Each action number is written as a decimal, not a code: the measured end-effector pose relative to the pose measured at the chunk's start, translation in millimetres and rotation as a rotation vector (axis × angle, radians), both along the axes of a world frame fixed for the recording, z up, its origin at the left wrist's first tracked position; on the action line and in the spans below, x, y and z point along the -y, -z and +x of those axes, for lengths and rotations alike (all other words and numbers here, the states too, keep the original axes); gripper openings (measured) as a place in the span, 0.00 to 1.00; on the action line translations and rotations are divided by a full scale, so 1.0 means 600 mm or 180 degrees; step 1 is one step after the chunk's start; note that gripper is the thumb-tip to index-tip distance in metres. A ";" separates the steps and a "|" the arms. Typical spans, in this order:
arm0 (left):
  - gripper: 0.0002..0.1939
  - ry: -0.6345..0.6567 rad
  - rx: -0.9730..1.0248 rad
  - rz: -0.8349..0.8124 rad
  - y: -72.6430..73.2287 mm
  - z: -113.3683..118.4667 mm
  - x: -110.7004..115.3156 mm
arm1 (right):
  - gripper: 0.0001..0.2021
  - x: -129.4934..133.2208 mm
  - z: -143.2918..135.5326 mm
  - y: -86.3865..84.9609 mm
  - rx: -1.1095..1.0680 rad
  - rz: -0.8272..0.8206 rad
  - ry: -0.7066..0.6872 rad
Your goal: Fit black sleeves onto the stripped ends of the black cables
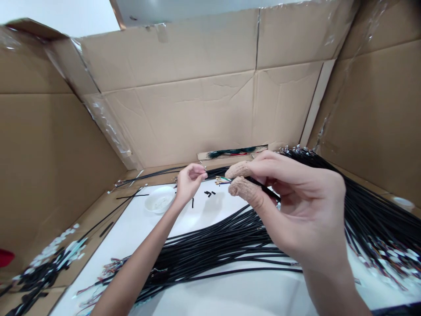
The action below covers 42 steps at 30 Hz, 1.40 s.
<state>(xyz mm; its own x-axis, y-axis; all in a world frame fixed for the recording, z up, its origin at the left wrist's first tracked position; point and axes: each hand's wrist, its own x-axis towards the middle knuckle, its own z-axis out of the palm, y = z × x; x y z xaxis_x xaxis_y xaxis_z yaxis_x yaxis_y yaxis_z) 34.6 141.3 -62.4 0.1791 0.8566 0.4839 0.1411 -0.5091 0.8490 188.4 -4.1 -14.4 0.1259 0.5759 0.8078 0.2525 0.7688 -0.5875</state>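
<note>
My right hand [292, 197], with tan covers on thumb and forefinger, pinches the end of a black cable [265, 188]. Thin coloured wires with metal tips [223, 180] stick out to the left of the fingertips. My left hand [194, 177] is farther off, its thumb and forefinger pressed together near a tiny light piece too small to make out. Beneath both hands, a thick bundle of black cables [210, 252] lies across the white surface. Several short black tube pieces [209, 193] lie between the hands.
A white bowl [160, 200] stands left of my left hand. More black cables with white connectors [378, 210] spread along the right. White connectors and black cables [52, 263] lie at the far left. Cardboard walls [197, 101] enclose the back and sides.
</note>
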 end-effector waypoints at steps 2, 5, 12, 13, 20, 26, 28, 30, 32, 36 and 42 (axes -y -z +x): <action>0.09 0.0062 0.0077 0.0221 -0.020 -0.001 0.032 | 0.08 0.005 -0.001 -0.001 0.0034 -0.0031 0.0076; 0.07 0.0075 0.0341 0.0762 -0.058 0.001 0.103 | 0.09 0.011 -0.004 -0.003 0.0002 -0.0060 0.0145; 0.17 0.0141 0.0744 0.1502 -0.086 0.013 0.198 | 0.06 0.007 -0.011 -0.019 0.0017 -0.0055 0.0204; 0.16 0.0205 0.0722 0.1556 -0.084 0.012 0.197 | 0.07 0.006 -0.011 -0.020 0.0027 -0.0049 0.0200; 0.20 0.0241 0.0654 0.1577 -0.081 0.008 0.192 | 0.03 0.016 -0.010 -0.007 -0.0043 -0.0061 0.0242; 0.16 0.0415 0.0686 0.1452 -0.082 0.003 0.197 | 0.07 0.026 -0.015 0.002 -0.0267 -0.0265 0.0355; 0.12 0.0486 0.0624 0.1389 -0.084 0.002 0.193 | 0.07 0.027 -0.015 0.001 -0.0292 -0.0286 0.0325; 0.09 0.0378 0.0565 0.1084 -0.085 0.003 0.191 | 0.10 0.028 -0.014 0.000 -0.0322 -0.0301 0.0322; 0.13 0.0380 0.0480 0.0795 -0.087 0.005 0.193 | 0.11 0.028 -0.013 0.000 -0.0326 -0.0311 0.0298; 0.16 0.0419 0.0468 0.0681 -0.087 0.006 0.199 | 0.09 0.030 -0.015 0.001 -0.0290 -0.0194 0.0257; 0.12 0.0435 0.0524 0.1165 -0.085 -0.005 0.204 | 0.10 0.033 -0.021 -0.001 -0.0391 -0.0134 0.0359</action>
